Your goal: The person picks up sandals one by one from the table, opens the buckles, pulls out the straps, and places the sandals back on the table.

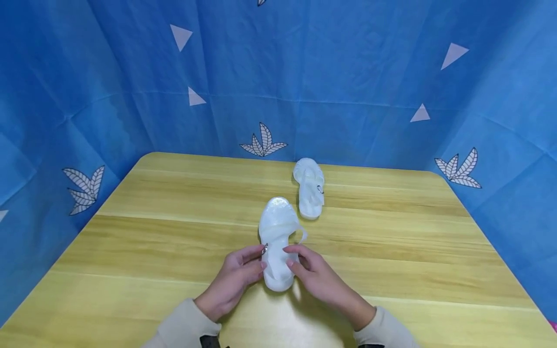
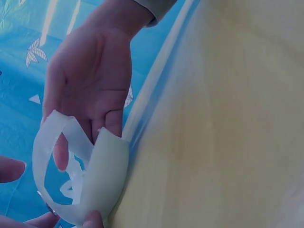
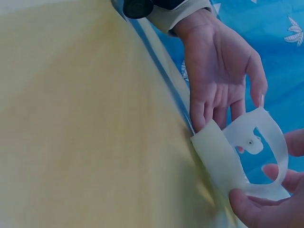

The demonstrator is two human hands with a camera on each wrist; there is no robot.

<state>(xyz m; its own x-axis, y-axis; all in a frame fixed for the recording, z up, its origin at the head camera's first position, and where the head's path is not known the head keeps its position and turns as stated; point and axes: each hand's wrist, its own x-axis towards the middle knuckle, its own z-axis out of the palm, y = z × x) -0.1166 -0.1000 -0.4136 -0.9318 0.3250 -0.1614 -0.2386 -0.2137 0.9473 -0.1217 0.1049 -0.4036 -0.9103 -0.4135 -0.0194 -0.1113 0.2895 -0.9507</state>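
Observation:
A pale translucent sandal lies between both hands, toe pointing away from me. My left hand grips its left side, fingertips by a small metal buckle. With thumb and fingers, my right hand holds the right side at the ankle strap. A loop of strap sticks out to the right, further forward. Seen from the left wrist, the heel and the curved strap stand before the right palm. The right wrist view has the left palm behind the strap.
A second matching sandal, also with a buckle, lies further back, right of centre. Both are on a light wood-grain table. Blue patterned cloth hangs behind the table and at its sides.

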